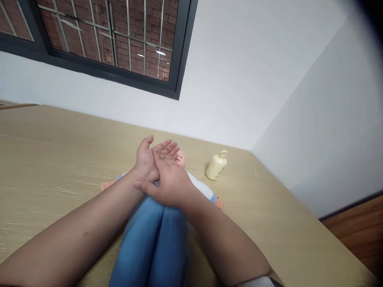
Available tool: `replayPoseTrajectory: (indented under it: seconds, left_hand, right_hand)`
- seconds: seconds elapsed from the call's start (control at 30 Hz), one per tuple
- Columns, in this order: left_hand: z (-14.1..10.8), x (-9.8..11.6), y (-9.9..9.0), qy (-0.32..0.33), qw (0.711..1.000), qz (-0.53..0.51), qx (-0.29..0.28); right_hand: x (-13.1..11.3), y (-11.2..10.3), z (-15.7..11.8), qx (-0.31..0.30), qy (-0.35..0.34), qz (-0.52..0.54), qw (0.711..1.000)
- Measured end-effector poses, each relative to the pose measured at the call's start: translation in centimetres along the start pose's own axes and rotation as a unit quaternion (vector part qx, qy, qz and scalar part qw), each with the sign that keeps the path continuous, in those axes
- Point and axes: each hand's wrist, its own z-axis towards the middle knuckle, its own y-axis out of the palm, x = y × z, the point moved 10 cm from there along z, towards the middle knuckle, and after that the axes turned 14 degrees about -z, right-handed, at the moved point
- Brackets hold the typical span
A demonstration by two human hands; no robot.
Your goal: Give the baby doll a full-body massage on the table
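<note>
My left hand (pixel 146 160) is palm up with its fingers stretched out, and it holds no object. Across its palm lies my right hand (pixel 172 179), palm down, fingers extended and thumb apart at the left wrist. Both are above a doll (pixel 199 184) in a white top with blue cuffs and blue trousers, lying on its back on the wooden surface. My hands hide most of its chest and part of its face; its two small hands stick out at either side. A cream pump bottle (pixel 217 166) stands upright to the right of the doll's head.
The pale wooden surface (pixel 54 159) runs back to a white wall (pixel 227 79). A dark-framed window (pixel 176 67) with metal bars is at the upper left. A thin pale strip (pixel 256 172) lies right of the bottle. Brown wood panelling (pixel 359 227) shows at the lower right.
</note>
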Motion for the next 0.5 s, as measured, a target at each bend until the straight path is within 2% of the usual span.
replayPoseTrajectory:
  seconds: [0.1, 0.23, 0.37, 0.5]
  left_hand:
    - [0.3, 0.0, -0.2, -0.006, 1.000, 0.005, -0.004]
    - [0.7, 1.7, -0.4, 0.009, 0.999, 0.032, 0.001]
    - [0.9, 3.2, -0.1, 0.042, 0.999, 0.026, -0.001]
    - [0.6, 2.7, 0.5, 0.042, 0.999, 0.009, -0.015]
  right_hand:
    - [0.8, 0.3, 0.2, -0.001, 0.019, -0.009, 1.000]
    - [0.9, 0.1, 0.0, -0.019, 0.027, -0.006, 0.999]
    - [-0.1, -1.1, -0.6, -0.027, 0.013, 0.024, 0.999]
    - [-1.4, -2.1, -0.9, -0.008, -0.030, 0.066, 0.997]
